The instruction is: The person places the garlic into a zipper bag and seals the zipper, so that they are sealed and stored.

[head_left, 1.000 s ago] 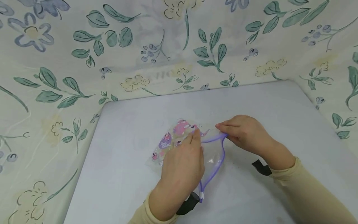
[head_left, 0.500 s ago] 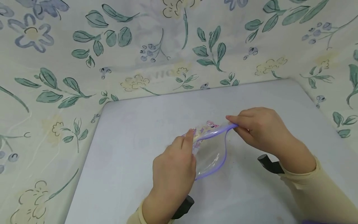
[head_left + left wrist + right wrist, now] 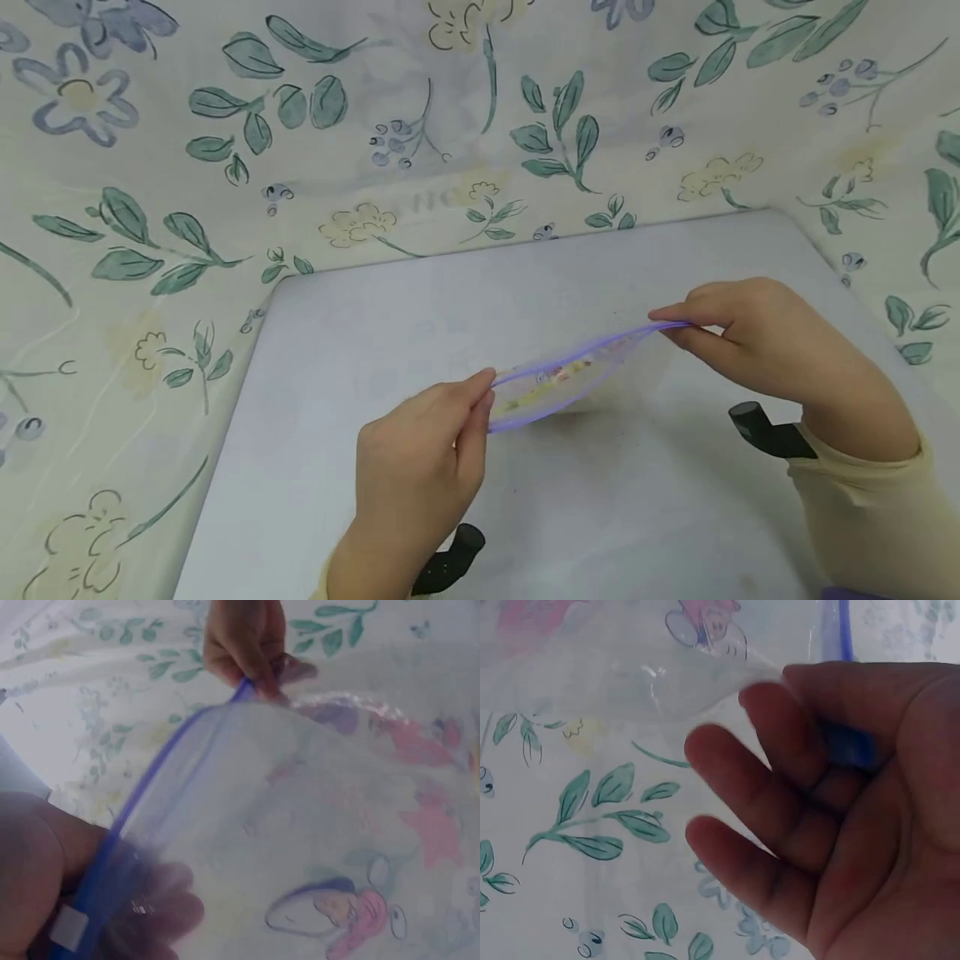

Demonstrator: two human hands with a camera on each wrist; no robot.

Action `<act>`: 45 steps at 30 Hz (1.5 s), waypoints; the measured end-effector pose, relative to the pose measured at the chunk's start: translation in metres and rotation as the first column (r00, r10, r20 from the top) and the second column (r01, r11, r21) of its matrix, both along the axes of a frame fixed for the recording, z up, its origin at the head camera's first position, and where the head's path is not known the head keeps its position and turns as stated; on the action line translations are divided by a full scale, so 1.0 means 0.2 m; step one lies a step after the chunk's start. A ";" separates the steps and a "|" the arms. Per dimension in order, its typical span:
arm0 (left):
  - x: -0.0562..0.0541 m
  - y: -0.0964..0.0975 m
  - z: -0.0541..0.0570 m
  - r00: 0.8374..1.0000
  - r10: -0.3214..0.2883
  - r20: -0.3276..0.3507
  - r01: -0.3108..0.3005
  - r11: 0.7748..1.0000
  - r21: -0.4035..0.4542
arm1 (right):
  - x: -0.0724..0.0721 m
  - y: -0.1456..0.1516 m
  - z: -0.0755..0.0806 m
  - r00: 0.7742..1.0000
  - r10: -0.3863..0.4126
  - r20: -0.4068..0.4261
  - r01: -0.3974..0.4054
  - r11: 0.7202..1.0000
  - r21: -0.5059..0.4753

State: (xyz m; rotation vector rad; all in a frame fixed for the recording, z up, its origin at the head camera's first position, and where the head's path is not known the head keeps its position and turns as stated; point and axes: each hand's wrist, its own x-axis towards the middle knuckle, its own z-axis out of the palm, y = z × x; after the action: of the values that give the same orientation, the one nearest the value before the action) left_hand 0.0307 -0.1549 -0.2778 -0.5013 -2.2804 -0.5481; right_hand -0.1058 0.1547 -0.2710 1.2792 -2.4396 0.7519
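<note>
A clear zip bag [image 3: 555, 385] with a purple zip edge and pink cartoon prints hangs between my two hands above the table. Its mouth faces me, slightly parted in the middle. My left hand [image 3: 423, 471] pinches the near-left end of the zip edge, and in the left wrist view a white slider [image 3: 69, 928] sits by that hand. At the far-right corner, my right hand [image 3: 765, 346] pinches the other end between thumb and index finger. The right wrist view shows its other fingers [image 3: 757, 855] loosely bent, off the bag. I see nothing inside the bag.
The white tabletop [image 3: 375, 325] lies under both hands. A cloth [image 3: 442, 192] with green leaves and pale flowers covers the background behind and beside it. Black camera mounts [image 3: 765, 429] jut from both wrists. A purple item [image 3: 847, 593] peeks in at the lower right edge.
My hands have moved apart, left hand leftward and right hand rightward. The bag has come up from the table, its zip edge is stretched, and its wide-open mouth has narrowed to a slit.
</note>
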 end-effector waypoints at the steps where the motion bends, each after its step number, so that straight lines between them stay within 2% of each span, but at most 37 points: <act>1: 0.00 -0.02 -0.01 0.997 -0.059 0.045 0.056 0.997 0.050 | 0.00 0.01 0.01 0.997 0.047 0.064 -0.045 0.999 -0.027; 2: 0.00 -0.05 -0.02 0.986 -0.133 0.098 0.122 0.986 0.110 | -0.01 0.02 0.01 0.988 0.091 0.123 -0.084 0.995 -0.061; 3: 0.00 -0.07 -0.03 0.965 -0.219 0.146 0.193 0.965 0.179 | -0.01 0.03 0.02 0.976 0.132 0.172 -0.117 0.989 -0.096; 4: 0.01 -0.10 -0.04 0.934 -0.308 0.183 0.259 0.933 0.250 | -0.02 0.04 0.02 0.963 0.161 0.215 -0.136 0.983 -0.127; 5: 0.01 -0.12 -0.05 0.896 -0.393 0.209 0.317 0.893 0.320 | -0.02 0.05 0.02 0.951 0.178 0.251 -0.141 0.977 -0.159; 6: 0.01 -0.14 -0.06 0.861 -0.456 0.227 0.356 0.857 0.372 | -0.02 0.06 0.02 0.944 0.181 0.277 -0.133 0.974 -0.182; 7: 0.01 -0.16 -0.07 0.838 -0.495 0.231 0.384 0.835 0.394 | -0.03 0.06 0.02 0.940 0.172 0.295 -0.115 0.973 -0.199; 8: 0.00 -0.17 -0.08 0.830 -0.513 0.221 0.401 0.823 0.402 | -0.03 0.07 0.02 0.939 0.150 0.310 -0.087 0.974 -0.207; 9: 0.00 -0.18 -0.09 0.835 -0.514 0.196 0.411 0.820 0.399 | -0.03 0.08 0.02 0.934 0.128 0.333 -0.057 0.975 -0.215; 12: -0.02 -0.19 -0.10 0.894 -0.431 0.120 0.354 0.847 0.397 | -0.04 0.11 0.02 0.916 0.074 0.395 0.013 0.977 -0.212; 14: -0.03 -0.20 -0.10 0.924 -0.378 0.057 0.317 0.841 0.438 | -0.04 0.12 0.02 0.908 0.050 0.415 0.028 0.983 -0.181; 15: -0.03 -0.19 -0.10 0.934 -0.357 0.026 0.306 0.833 0.461 | -0.04 0.13 0.03 0.906 0.037 0.421 0.033 0.987 -0.158; 17: -0.03 -0.18 -0.09 0.942 -0.334 -0.018 0.295 0.805 0.516 | -0.05 0.13 0.05 0.905 -0.041 0.424 0.087 0.992 -0.090; 19: -0.04 -0.16 -0.08 0.942 -0.332 -0.052 0.302 0.769 0.563 | -0.04 0.14 0.08 0.894 -0.152 0.422 0.186 0.982 -0.042; 21: -0.04 -0.14 -0.06 0.945 -0.323 -0.058 0.292 0.745 0.600 | -0.03 0.12 0.11 0.889 -0.218 0.403 0.278 0.955 -0.098; 22: -0.05 -0.13 -0.06 0.948 -0.314 -0.060 0.282 0.732 0.620 | -0.01 0.11 0.12 0.894 -0.232 0.383 0.313 0.936 -0.161; 23: -0.05 -0.12 -0.05 0.951 -0.302 -0.062 0.270 0.720 0.639 | 0.00 0.08 0.14 0.909 -0.222 0.352 0.320 0.913 -0.253; 24: -0.06 -0.11 -0.05 0.956 -0.286 -0.062 0.256 0.713 0.653 | 0.02 0.05 0.15 0.938 -0.191 0.291 0.288 0.896 -0.339; 25: -0.06 -0.10 -0.05 0.962 -0.266 -0.060 0.238 0.710 0.663 | 0.03 0.00 0.16 0.965 -0.144 0.218 0.229 0.870 -0.438; 26: -0.06 -0.10 -0.05 0.965 -0.255 -0.062 0.227 0.695 0.682 | 0.06 -0.05 0.18 0.987 -0.091 0.133 0.147 0.844 -0.515; 27: -0.07 -0.09 -0.05 0.969 -0.238 -0.066 0.216 0.687 0.694 | 0.08 -0.11 0.19 0.997 -0.055 0.046 0.071 0.825 -0.560; 28: -0.07 -0.09 -0.05 0.971 -0.227 -0.076 0.213 0.673 0.708 | 0.10 -0.18 0.20 0.999 -0.020 -0.032 -0.002 0.818 -0.575; 29: -0.07 -0.08 -0.05 0.973 -0.215 -0.085 0.209 0.665 0.717 | 0.13 -0.25 0.22 0.994 0.014 -0.105 -0.071 0.822 -0.565; 31: -0.07 -0.07 -0.04 0.977 -0.188 -0.098 0.199 0.658 0.726 | 0.17 -0.38 0.25 0.976 0.073 -0.204 -0.167 0.854 -0.493; 33: -0.08 -0.07 -0.04 0.982 -0.155 -0.108 0.184 0.672 0.717 | 0.21 -0.51 0.26 0.958 0.117 -0.263 -0.211 0.907 -0.365; 35: -0.08 -0.06 -0.03 0.985 -0.124 -0.116 0.170 0.695 0.698 | 0.22 -0.62 0.27 0.945 0.153 -0.290 -0.226 0.945 -0.238; 38: -0.08 -0.05 -0.03 0.988 -0.095 -0.124 0.154 0.724 0.673 | 0.22 -0.74 0.26 0.938 0.182 -0.296 -0.231 0.963 -0.141; 43: -0.07 -0.04 -0.04 0.990 -0.079 -0.119 0.138 0.746 0.652 | 0.20 -0.80 0.23 0.948 0.238 -0.213 -0.270 0.953 -0.135; 45: -0.07 -0.04 -0.04 0.992 -0.049 -0.120 0.114 0.777 0.619 | 0.19 -0.80 0.23 0.949 0.275 -0.155 -0.297 0.944 -0.141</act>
State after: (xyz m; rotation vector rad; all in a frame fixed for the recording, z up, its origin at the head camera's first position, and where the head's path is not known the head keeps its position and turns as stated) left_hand 0.0172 -0.1630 -0.2851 -0.2775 -1.8314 -1.2417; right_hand -0.0681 -0.0051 -0.2259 1.5836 -2.0649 0.8873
